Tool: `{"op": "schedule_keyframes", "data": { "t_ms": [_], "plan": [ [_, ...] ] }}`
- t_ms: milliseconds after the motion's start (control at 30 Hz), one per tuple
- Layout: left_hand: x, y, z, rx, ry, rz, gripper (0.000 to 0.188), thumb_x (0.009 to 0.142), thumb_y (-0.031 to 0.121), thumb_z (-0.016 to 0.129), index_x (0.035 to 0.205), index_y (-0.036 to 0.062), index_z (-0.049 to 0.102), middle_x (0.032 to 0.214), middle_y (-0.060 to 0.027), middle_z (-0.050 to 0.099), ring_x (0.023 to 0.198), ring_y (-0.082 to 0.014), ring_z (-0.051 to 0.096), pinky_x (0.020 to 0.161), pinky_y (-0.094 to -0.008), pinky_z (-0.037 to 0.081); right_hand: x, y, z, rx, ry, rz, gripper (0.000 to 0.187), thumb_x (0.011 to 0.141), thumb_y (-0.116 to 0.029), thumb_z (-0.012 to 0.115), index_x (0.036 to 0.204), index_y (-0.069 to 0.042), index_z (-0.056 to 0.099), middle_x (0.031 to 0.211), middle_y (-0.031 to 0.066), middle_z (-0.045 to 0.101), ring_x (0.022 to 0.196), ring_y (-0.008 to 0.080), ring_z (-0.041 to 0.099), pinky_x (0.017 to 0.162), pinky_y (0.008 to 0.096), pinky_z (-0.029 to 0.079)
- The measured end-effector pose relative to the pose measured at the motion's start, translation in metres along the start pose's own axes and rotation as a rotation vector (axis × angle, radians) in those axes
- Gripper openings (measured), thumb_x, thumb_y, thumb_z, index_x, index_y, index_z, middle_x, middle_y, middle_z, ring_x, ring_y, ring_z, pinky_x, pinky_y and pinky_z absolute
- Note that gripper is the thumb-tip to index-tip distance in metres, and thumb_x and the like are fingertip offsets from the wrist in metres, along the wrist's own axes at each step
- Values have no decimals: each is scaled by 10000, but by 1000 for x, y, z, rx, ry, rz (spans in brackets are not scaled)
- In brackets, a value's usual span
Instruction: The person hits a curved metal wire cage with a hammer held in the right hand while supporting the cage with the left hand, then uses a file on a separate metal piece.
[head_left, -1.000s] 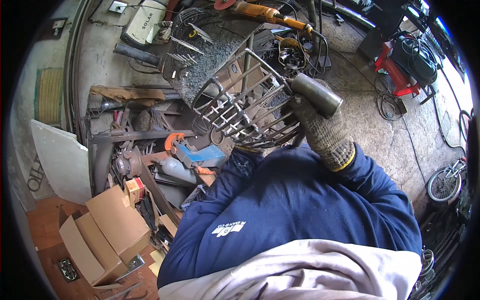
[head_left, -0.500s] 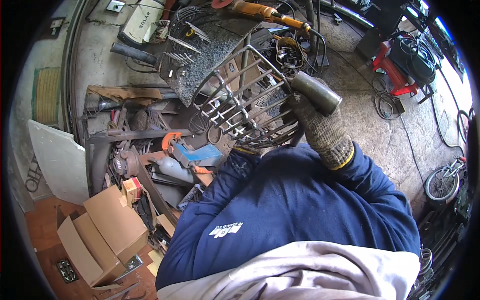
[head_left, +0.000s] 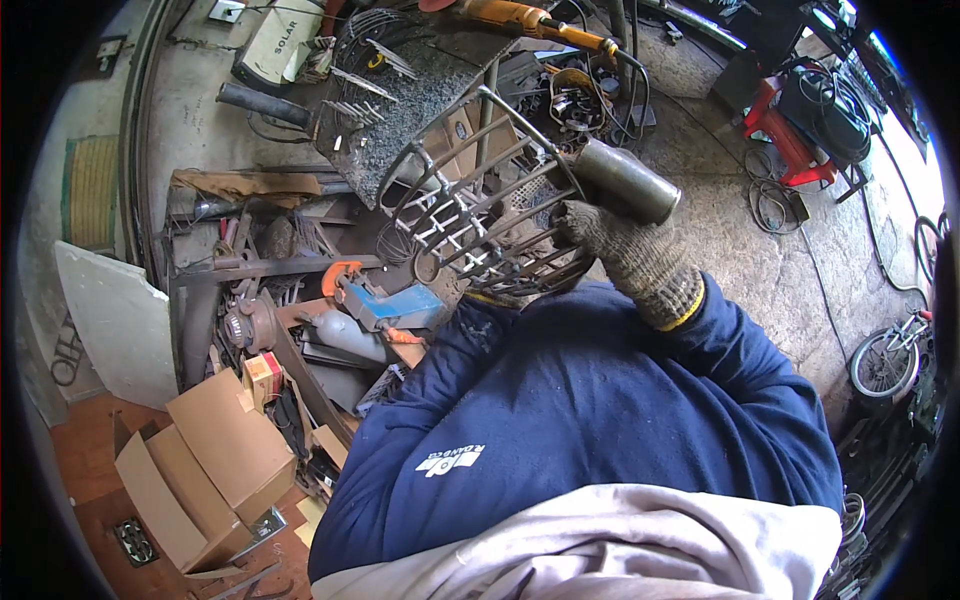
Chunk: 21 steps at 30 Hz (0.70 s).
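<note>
A basket-shaped frame of welded metal rods [head_left: 470, 215] is held tilted in front of my chest, its bars crossed by shorter rods with shiny joints. A thick metal cylinder [head_left: 628, 182] lies at the frame's right edge; whether it is fixed there cannot be made out. My right hand [head_left: 625, 245], in a knitted grey-brown glove with a yellow cuff, is closed at the frame's right side, just below the cylinder. Of my left hand only the yellow cuff edge [head_left: 492, 300] shows under the frame; its fingers are hidden.
Beyond the frame stands a gritty worktable [head_left: 375, 150] with wire and an orange angle grinder [head_left: 510, 18]. A blue metal tool [head_left: 405, 307] lies among scrap at left, near an open cardboard box [head_left: 230, 440]. A red-framed machine [head_left: 785, 140] and cables occupy the right floor.
My right hand has shifted slightly left and down against the cylinder, uncovering more of its underside. The rod frame has turned a little.
</note>
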<state>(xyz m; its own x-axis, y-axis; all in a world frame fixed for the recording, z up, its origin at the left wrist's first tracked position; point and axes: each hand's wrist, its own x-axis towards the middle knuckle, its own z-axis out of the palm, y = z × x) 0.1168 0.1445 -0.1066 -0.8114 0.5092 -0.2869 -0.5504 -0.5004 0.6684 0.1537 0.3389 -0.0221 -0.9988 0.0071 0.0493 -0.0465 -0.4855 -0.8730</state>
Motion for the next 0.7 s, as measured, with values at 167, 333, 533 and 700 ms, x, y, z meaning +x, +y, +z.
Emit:
{"op": "schedule_keyframes", "data": {
  "t_ms": [167, 333, 533, 700],
  "plan": [
    [-5, 15, -1, -8, 22, 53, 332, 969, 459, 480, 927, 152, 600, 774, 4, 619, 634, -125, 576, 530, -321, 484, 6, 8, -7, 81, 31, 12, 548, 776, -54, 812, 1265, -7, 569, 1117, 95, 661, 1018, 180, 641, 790, 315, 578],
    [-26, 35, 5, -103, 126, 182, 334, 977, 462, 473, 928, 156, 597, 766, 10, 618, 620, -116, 573, 514, -314, 482, 23, 7, -11, -245, 74, -121, 463, 834, -82, 767, 1250, -4, 580, 1081, 112, 675, 955, 190, 668, 763, 330, 591],
    [-52, 72, 46, -362, 280, 397, 337, 987, 466, 463, 928, 160, 594, 756, 18, 617, 603, -106, 569, 495, -305, 480, 40, 34, -35, -13, 321, -23, 342, 946, -237, 662, 1234, -57, 614, 1044, 66, 681, 909, 141, 648, 763, 301, 561],
    [-55, 72, 90, -219, 394, 652, 368, 969, 433, 547, 1069, 85, 614, 879, -56, 671, 734, -161, 663, 572, -342, 565, 45, 66, -77, 135, -107, 219, 434, 985, -390, 520, 1307, -99, 517, 1250, 73, 589, 1104, 221, 580, 937, 397, 497]
  ]
}}
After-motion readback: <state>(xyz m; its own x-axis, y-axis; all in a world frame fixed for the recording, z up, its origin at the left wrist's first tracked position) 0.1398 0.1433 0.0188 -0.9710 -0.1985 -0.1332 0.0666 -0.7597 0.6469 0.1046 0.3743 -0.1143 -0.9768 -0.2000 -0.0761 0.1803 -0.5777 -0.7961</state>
